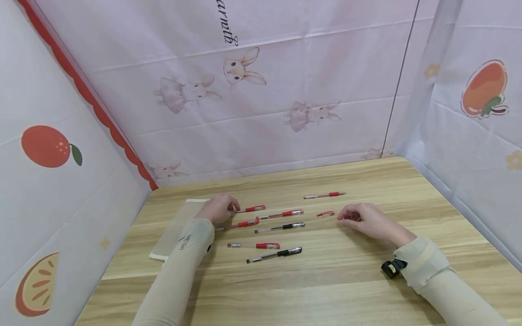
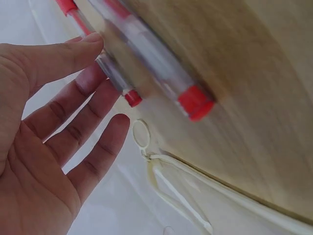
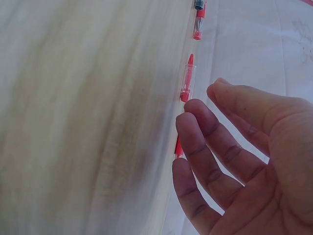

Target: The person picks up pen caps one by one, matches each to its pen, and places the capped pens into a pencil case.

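My left hand (image 1: pixel 218 209) pinches the end of a clear-barrelled red gel pen (image 1: pixel 254 208) between thumb and fingers. In the left wrist view, the pen's red end plug (image 2: pixel 132 98) sticks out below the fingers, with a second red pen (image 2: pixel 161 68) lying alongside. My right hand (image 1: pixel 367 220) hovers near the tabletop holding nothing, its fingers loosely bent. Just left of those fingertips lies a loose red pen cap (image 1: pixel 325 213), also seen in the right wrist view. Farther back lies an uncapped red pen (image 1: pixel 324 195).
More capped red pens (image 1: pixel 281 214) and two black pens (image 1: pixel 274 255) lie spread across the wooden table (image 1: pixel 326 290). A pale zip pouch (image 1: pixel 173 233) lies flat under the left forearm. Printed curtains (image 1: pixel 261 149) close off the back and sides.
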`<state>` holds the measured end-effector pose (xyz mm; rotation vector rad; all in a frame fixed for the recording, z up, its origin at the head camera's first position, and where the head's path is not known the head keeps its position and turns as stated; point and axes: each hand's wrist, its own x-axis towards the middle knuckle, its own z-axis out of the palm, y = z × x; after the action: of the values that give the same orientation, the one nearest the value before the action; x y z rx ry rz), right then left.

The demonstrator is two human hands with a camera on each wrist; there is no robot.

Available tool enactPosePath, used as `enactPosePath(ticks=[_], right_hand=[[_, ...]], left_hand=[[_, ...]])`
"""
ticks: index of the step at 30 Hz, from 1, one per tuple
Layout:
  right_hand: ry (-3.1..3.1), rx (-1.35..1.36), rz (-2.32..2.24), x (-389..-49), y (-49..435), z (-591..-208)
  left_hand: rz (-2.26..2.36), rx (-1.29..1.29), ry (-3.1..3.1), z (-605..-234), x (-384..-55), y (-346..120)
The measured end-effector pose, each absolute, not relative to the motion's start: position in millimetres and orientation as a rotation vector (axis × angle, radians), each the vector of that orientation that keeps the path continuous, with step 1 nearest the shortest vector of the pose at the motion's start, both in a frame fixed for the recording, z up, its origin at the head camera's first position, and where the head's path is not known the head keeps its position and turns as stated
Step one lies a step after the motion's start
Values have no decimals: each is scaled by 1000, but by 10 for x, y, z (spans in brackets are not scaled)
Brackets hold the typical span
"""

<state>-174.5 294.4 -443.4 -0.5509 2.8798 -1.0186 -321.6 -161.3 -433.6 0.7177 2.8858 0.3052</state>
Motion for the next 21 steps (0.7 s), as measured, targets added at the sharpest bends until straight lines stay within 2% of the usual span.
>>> enactPosePath(ticks=[11, 21], right_hand=[[2904, -520, -1003, -1723, 2989, -4396], [2907, -497, -1001, -1723, 3057, -4383]], left_hand=[[286, 665, 2898, -4212, -3157, -1382], [284, 779, 2871, -4189, -3166, -1024]])
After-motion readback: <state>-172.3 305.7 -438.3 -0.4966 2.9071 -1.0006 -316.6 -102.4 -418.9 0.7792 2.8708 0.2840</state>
